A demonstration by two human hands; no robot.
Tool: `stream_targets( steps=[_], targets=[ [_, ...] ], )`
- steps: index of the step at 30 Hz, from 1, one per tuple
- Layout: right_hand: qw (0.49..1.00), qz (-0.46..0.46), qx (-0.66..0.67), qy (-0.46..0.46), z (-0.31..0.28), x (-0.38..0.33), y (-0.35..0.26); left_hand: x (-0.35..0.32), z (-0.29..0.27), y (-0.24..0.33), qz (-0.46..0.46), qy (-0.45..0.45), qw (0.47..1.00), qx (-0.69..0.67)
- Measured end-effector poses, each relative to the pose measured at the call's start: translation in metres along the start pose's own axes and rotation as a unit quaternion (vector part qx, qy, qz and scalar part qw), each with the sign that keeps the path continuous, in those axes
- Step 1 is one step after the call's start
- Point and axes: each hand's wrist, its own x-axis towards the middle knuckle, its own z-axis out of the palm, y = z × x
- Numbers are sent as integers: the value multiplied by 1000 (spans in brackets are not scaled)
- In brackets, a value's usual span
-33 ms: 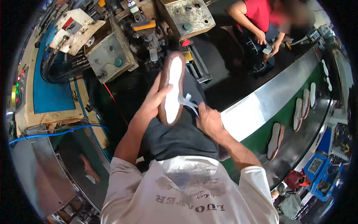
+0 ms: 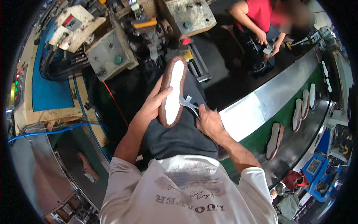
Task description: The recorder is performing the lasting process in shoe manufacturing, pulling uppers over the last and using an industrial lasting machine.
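Observation:
A brown shoe (image 2: pixel 162 115) is held sole up over my lap, its white bottom piece (image 2: pixel 173 97) facing me. My left hand (image 2: pixel 154 100) grips it from the left side, with the thumb across the white piece. The fingers under the shoe are hidden. In my right hand (image 2: pixel 209 121), closed around the handles, are metal pincers (image 2: pixel 186 101). Their curved jaws are at the right edge of the shoe, near its middle; I cannot tell whether they pinch anything.
Machines with grey control boxes (image 2: pixel 112 56) stand ahead. At the right, a metal ledge (image 2: pixel 257 108) borders a green conveyor belt (image 2: pixel 253 143) carrying several shoes (image 2: pixel 275 141). A co-worker (image 2: pixel 257 22) in red sits far right. Another shoe (image 2: pixel 87 168) lies at the lower left.
The shoe has shifted very slightly downward, toward me. Both hands keep their hold, and the pincers stay at the shoe's right edge.

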Motion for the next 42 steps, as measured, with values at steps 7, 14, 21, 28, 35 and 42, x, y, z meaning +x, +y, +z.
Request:
stream_targets(
  steps=[7,14,21,28,35,42],
  targets=[
    [999,-19,-3,-46,1,-3,14,-49,-7,-56,17,-17,999,-31],
    [991,-30,-92,-89,1,58,-17,-54,-24,-62,106,3,991,80],
    [993,-89,78,23,3,49,-26,-135,-87,-45,169,41,960,-222],
    [952,95,291,-5,30,42,73,-260,-239,-81,173,423,886,-79],
    [818,240,523,2,20,52,81,-375,-412,-141,-218,627,536,521],
    [779,331,525,89,40,29,108,-400,-465,-137,-264,539,495,628]
  ],
)
